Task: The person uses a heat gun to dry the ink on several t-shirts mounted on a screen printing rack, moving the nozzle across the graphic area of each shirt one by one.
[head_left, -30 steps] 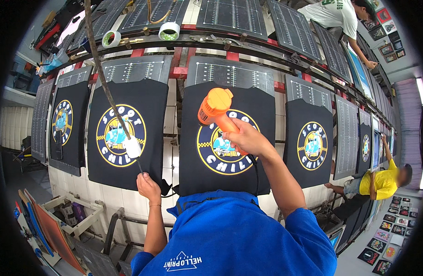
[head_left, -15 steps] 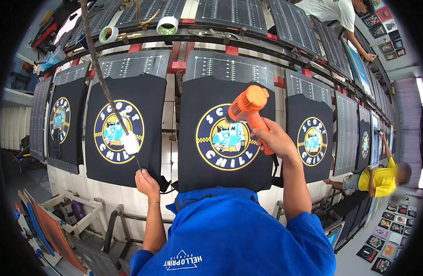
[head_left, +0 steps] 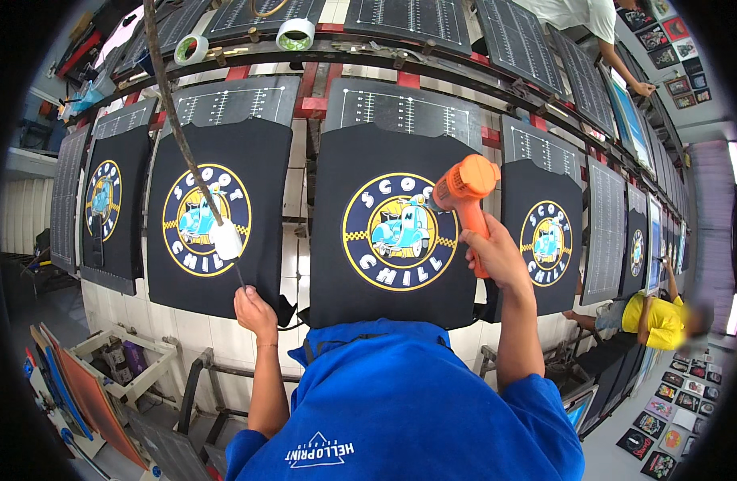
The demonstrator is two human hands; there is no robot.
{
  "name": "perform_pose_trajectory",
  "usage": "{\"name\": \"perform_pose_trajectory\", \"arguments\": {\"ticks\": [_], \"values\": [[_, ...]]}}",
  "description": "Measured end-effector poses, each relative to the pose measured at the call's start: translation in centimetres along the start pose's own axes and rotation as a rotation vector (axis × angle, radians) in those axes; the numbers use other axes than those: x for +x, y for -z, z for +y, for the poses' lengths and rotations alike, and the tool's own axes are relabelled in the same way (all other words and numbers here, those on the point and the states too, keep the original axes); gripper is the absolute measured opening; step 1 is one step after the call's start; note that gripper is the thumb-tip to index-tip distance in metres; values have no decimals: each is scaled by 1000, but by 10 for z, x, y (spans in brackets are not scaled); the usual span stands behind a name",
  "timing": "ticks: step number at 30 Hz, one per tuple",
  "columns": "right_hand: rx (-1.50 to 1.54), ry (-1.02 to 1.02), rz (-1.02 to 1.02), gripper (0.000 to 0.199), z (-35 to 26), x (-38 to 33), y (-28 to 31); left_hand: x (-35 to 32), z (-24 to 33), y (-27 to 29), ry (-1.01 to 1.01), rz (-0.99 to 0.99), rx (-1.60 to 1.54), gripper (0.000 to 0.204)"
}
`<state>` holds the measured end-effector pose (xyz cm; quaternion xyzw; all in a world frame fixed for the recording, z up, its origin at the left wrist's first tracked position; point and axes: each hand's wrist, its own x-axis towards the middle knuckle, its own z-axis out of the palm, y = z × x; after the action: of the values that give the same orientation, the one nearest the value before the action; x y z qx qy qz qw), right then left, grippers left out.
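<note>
Right hand (head_left: pixel 496 256) clenched on the orange heat gun (head_left: pixel 464 188)'s grip; likely light, rigid; left hand (head_left: pixel 254 309) pinches a thin cord (head_left: pixel 184 136).

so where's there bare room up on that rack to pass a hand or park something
Bare board above the middle shirt, below the red bar; also the unloaded board right of the third shirt. Crowded: right hand with the orange heat gun, left hand, tape rolls.

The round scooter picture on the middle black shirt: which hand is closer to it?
Right. The right hand grips the orange heat gun beside the right edge of the round scooter print. The left hand is lower left, off it, by the neighbouring shirt's bottom edge.
</note>
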<state>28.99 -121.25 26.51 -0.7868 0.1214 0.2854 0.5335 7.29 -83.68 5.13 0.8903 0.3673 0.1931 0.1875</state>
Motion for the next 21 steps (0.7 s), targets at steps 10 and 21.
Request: {"name": "perform_pose_trajectory", "arguments": {"ticks": [10, 21], "values": [[-10, 64, -154, 43, -9, 10, -50, -2, 0, 1, -4, 2, -11, 34], [-20, 83, -321, 42, -5, 12, -49, -2, 0, 1, -3, 36, 9, 33]]}}
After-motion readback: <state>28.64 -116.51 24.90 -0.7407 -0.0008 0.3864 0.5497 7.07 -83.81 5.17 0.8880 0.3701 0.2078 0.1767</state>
